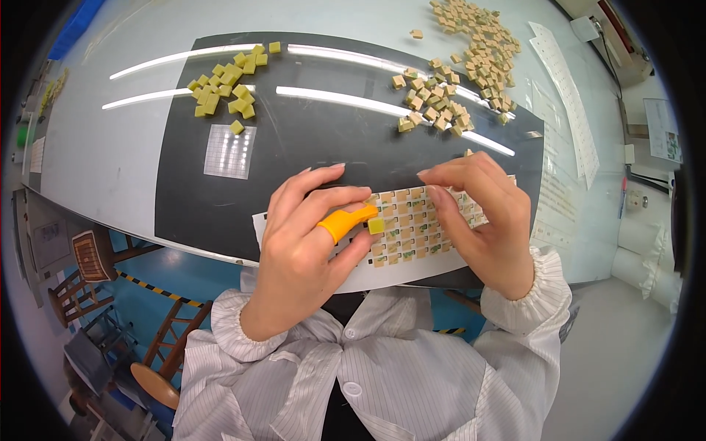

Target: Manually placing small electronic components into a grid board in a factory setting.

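My left hand [300, 231] is over the left part of a white card sheet [353, 279] laid out with rows of small tan blocks [412, 228]. An orange finger sleeve [346, 222] with a pointed tip is on one of its fingers. Between that tip and the thumb, the hand pinches a yellow-green block [376, 225] just above the sheet. My right hand [482, 209] hovers over the sheet's upper right part, thumb and index tips close but apart, with nothing seen between them. It hides several of the blocks there.
On the black mat [316, 140] lie a pile of yellow-green blocks [224, 81] and a clear gridded square [229, 151]. Many tan blocks [441, 95] are heaped at the far right, spilling past the mat. White perforated strips [566, 103] lie along the table's right side.
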The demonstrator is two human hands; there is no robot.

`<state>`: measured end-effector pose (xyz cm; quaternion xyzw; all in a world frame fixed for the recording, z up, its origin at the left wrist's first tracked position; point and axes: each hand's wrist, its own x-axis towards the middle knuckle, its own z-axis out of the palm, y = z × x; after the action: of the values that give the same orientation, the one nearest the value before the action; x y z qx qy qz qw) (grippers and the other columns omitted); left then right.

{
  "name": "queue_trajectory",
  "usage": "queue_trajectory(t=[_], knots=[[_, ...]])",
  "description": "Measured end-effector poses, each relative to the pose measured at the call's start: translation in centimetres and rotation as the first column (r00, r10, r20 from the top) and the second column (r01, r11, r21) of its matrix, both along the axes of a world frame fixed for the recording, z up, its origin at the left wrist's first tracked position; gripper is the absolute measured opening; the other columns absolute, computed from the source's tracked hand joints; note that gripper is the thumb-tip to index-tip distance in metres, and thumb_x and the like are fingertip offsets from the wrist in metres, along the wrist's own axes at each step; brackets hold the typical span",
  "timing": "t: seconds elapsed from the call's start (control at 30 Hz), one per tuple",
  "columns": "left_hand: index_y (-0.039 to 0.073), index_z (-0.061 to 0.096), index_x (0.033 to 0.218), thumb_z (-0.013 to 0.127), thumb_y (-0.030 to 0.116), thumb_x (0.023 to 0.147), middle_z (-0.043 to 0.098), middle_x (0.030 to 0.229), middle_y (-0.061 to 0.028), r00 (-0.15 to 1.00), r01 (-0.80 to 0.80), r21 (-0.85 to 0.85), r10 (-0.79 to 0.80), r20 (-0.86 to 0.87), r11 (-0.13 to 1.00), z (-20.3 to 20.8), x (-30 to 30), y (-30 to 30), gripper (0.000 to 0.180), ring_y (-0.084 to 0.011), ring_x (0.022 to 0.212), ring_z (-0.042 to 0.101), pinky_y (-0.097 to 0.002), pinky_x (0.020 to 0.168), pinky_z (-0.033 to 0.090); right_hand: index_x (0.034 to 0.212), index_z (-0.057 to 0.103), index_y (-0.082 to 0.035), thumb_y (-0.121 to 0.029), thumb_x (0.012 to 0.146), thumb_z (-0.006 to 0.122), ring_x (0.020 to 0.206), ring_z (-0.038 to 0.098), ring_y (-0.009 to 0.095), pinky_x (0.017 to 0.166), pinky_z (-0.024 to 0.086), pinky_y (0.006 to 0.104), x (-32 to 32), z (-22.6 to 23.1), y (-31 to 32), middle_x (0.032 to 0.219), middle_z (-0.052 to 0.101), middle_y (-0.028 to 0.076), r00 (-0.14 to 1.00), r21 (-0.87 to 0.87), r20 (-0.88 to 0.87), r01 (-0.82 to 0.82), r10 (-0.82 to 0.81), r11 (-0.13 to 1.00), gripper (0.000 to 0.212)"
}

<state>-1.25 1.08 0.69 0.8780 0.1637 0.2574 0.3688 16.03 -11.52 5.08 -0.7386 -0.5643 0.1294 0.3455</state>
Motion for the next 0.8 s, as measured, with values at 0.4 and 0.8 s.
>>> queue_trajectory(t=[0.4, 0.8], knots=[[0.001, 0.068, 0.087, 0.076, 0.001, 0.065, 0.068, 0.105, -0.004, 0.997, 0.006, 0.004, -0.006, -0.077, 1.0, 0.2, -0.6, 0.7, 0.024, -0.0303, 0.114, 0.058, -0.0485, 0.097, 0.044, 0.092, 0.065, -0.003, 0.002, 0.073, 0.074, 0.078, 0.057, 0.022, 0.067, 0.045, 0.0323, -0.3, -2.6, 0.6, 0.086, 0.063, 0.007, 0.999, -0.049, 0.004, -0.042, 0.042, 0.998, 0.022], [0.002, 0.069, 0.092, 0.078, 0.0, 0.059, 0.068, 0.109, -0.0066, 0.997, 0.017, -0.021, -0.019, -0.079, 1.0, 0.1, -1.0, 0.9, 0.034, -0.032, 0.117, 0.057, -0.0422, 0.096, 0.048, 0.09, 0.064, -0.002, 0.005, 0.074, 0.073, 0.077, 0.058, 0.023, 0.067, 0.045, 0.0322, -0.7, -2.3, 0.6, 0.085, 0.063, 0.008, 0.999, -0.053, 0.044, -0.006, 0.008, 0.999, 0.02]])
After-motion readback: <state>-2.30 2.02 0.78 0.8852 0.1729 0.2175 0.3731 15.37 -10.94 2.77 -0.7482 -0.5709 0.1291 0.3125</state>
